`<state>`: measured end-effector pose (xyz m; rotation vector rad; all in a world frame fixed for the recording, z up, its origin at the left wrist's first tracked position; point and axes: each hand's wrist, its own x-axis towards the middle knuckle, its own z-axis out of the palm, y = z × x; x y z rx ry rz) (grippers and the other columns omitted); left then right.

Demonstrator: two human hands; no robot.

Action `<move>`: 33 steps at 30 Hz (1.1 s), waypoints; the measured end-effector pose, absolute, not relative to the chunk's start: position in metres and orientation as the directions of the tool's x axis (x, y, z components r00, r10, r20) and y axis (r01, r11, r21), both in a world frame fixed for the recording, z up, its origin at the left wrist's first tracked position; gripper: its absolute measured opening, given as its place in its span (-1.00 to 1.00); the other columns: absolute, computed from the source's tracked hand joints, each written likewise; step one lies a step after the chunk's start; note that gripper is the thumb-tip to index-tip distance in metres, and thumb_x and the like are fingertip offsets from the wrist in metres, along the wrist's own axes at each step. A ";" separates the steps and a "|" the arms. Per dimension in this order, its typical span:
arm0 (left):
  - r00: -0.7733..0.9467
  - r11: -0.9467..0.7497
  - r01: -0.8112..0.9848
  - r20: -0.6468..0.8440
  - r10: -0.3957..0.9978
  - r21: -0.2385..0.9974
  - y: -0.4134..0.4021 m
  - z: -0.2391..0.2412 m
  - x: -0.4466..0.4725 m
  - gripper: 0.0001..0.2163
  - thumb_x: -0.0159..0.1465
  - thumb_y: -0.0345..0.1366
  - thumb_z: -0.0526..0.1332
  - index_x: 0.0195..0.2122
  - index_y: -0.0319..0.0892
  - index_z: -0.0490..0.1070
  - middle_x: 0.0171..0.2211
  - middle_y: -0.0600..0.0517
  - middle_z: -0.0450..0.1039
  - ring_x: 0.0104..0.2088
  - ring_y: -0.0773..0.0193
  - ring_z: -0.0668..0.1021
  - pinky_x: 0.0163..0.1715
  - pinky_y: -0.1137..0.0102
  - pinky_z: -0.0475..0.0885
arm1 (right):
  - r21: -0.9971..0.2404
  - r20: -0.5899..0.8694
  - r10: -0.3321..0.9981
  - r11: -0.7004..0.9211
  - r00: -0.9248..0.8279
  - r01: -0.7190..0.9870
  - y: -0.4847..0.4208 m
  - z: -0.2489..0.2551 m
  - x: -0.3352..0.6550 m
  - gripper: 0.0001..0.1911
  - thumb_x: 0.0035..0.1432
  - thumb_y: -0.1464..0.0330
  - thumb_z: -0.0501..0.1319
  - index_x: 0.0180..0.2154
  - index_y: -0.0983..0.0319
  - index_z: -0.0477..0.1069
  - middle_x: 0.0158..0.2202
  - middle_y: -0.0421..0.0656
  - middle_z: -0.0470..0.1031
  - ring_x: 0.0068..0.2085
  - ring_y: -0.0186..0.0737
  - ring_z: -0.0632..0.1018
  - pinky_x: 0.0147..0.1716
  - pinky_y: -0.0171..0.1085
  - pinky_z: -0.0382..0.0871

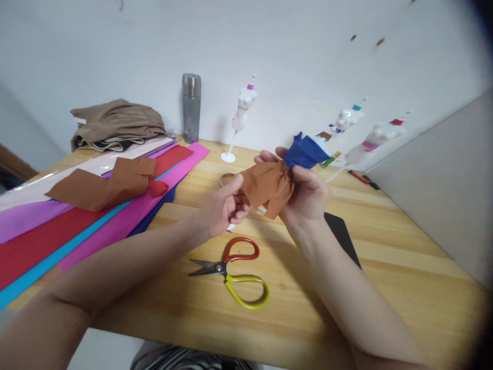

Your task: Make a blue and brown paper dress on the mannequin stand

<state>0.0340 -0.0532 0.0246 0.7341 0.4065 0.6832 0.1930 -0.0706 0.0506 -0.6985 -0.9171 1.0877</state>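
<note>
Within my curled right hand (310, 195), hem (249, 196) in left hand (227, 206), dress (284, 174) aslant: gathered brown skirt (267, 186), blue top (306, 150) up-right.

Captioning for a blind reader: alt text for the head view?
The left hand pinches the brown skirt of a blue-topped miniature mannequin in the right hand. Open scissors lie on the wooden table below, three more mannequins behind.

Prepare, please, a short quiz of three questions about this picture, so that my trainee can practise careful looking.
1. True or false: the bottle stands upright.
2. What does the left hand hold?
A) the bottle
B) the brown skirt
C) a pen
3. Fill in: one handle of the scissors is red, the other is ____.

Key: 1. True. 2. B. 3. Yellow.
</note>
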 end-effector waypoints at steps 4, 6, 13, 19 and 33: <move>0.703 0.525 -0.420 -0.100 0.704 0.740 -0.057 0.031 0.033 -0.68 0.31 -0.02 0.24 -0.37 -0.19 0.34 -0.68 0.14 0.23 -0.72 0.49 0.17 -0.72 0.57 -0.01 | -0.812 0.335 0.939 0.331 0.080 -0.480 -0.071 0.052 0.192 -0.67 -0.04 0.21 0.31 -0.16 0.07 0.55 -0.11 -0.26 0.69 0.12 0.02 0.59 0.37 0.18 0.19; 0.679 0.507 -0.415 -0.114 0.725 0.755 -0.060 0.034 0.033 -0.74 0.30 -0.16 0.28 -0.41 -0.18 0.31 -0.70 0.17 0.20 -0.73 0.51 0.13 -0.71 0.59 -0.02 | -0.802 0.348 0.936 0.330 0.059 -0.498 -0.071 0.052 0.191 -0.66 -0.05 0.23 0.31 -0.16 0.07 0.54 -0.11 -0.24 0.69 0.14 0.04 0.58 0.34 0.21 0.22; 0.724 0.496 -0.319 -0.130 0.678 0.808 -0.060 0.022 0.036 -0.65 0.26 -0.07 0.30 -0.54 -0.20 0.33 -0.72 0.15 0.20 -0.76 0.53 0.13 -0.73 0.58 0.00 | -0.816 0.339 0.936 0.341 0.091 -0.467 -0.070 0.051 0.193 -0.64 -0.05 0.14 0.31 -0.15 0.05 0.51 -0.08 -0.19 0.66 0.22 0.05 0.50 0.30 0.24 0.26; 0.974 0.151 0.200 -0.213 0.078 0.968 -0.041 0.050 0.006 -0.46 0.02 0.26 0.35 -0.56 -0.23 0.60 -0.69 -0.11 0.43 -0.73 0.37 0.32 -0.75 0.46 0.11 | -0.877 0.335 0.941 0.333 0.056 -0.348 -0.068 0.052 0.199 -0.58 -0.03 0.03 0.24 -0.13 0.02 0.54 -0.02 -0.17 0.65 0.18 0.09 0.54 0.16 0.28 0.40; 0.460 -0.509 0.097 0.415 0.785 0.855 -0.051 0.117 -0.010 -0.80 0.24 -0.22 0.28 -0.33 -0.21 0.66 -0.32 -0.01 0.62 -0.25 0.20 0.57 -0.31 0.44 0.38 | -0.924 0.377 0.919 0.382 0.119 -0.019 -0.079 0.064 0.191 -0.61 -0.08 0.07 0.51 -0.22 0.07 0.57 -0.17 -0.18 0.67 -0.08 0.00 0.64 0.11 0.14 0.49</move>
